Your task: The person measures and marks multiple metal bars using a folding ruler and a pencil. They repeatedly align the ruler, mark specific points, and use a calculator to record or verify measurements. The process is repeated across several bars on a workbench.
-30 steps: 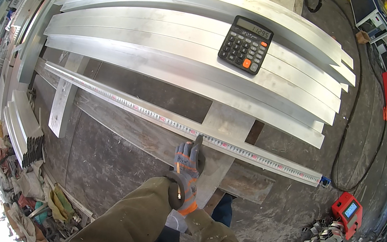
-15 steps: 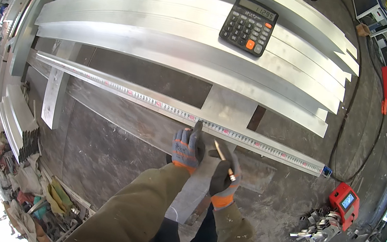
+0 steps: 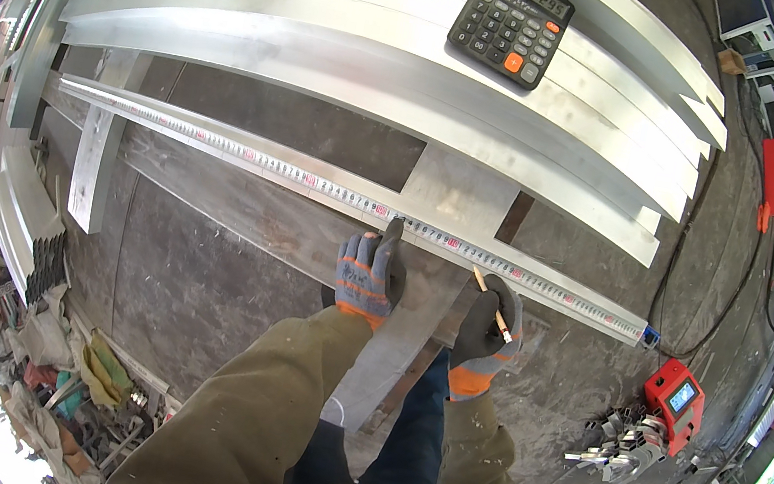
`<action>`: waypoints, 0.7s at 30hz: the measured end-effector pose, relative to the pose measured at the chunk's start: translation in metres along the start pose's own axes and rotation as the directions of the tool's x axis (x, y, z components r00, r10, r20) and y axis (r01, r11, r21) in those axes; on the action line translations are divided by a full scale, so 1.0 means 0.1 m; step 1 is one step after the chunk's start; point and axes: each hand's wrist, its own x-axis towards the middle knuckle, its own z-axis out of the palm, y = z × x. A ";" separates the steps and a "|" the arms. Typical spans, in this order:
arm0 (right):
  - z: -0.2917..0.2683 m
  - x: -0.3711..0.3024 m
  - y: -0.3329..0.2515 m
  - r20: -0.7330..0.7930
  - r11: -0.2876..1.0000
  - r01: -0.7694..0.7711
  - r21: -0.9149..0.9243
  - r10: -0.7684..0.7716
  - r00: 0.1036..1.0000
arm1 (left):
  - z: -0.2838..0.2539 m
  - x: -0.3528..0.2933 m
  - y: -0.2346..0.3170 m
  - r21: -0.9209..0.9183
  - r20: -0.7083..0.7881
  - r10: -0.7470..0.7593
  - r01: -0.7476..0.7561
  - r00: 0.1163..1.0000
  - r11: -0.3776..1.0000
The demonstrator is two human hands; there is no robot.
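Note:
A tape measure lies stretched out along a long metal bar, running from upper left to lower right. My left hand, in a grey and orange glove, rests at the bar's near edge. Its index finger reaches forward to the tape while the other fingers bend beside it. My right hand, gloved alike, grips a pencil. The pencil's tip points up and left, toward the bar. Beneath my hands a flat metal crosspiece passes under the bar.
Several long silvery profiles lie across the far side, with a black calculator on top. At right are a red device with a screen, a pile of metal offcuts and cables. Stacked angle profiles stand at left.
My right hand has moved right along the bar with the pencil. My left index finger stays by the tape. The whole view has shifted slightly, moving the far profiles and calculator upward.

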 end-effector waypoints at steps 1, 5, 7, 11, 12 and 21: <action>0.00 0.00 0.00 0.007 1.000 -0.024 0.010 0.024 1.000 | -0.01 0.01 0.00 -0.003 0.004 0.001 -0.001 1.000 1.000; -0.01 -0.02 -0.03 0.010 0.993 -0.099 0.068 0.099 0.995 | -0.03 -0.01 0.01 -0.011 0.020 -0.004 0.005 1.000 1.000; -0.02 -0.02 -0.03 0.001 0.991 -0.102 0.081 0.102 0.995 | -0.03 -0.02 0.01 -0.014 0.028 -0.013 0.014 1.000 1.000; -0.05 0.02 0.01 0.010 0.995 -0.067 0.068 0.067 0.998 | 0.00 -0.01 -0.02 -0.034 0.037 -0.026 0.027 0.999 0.999; -0.06 0.02 0.01 0.014 0.996 -0.057 0.075 0.056 0.998 | 0.00 -0.01 -0.03 -0.049 0.020 -0.022 0.023 1.000 0.999; -0.10 0.06 -0.10 0.065 0.992 0.012 -0.126 -0.004 0.998 | 0.04 -0.03 -0.04 0.003 -0.002 0.002 -0.002 1.000 1.000</action>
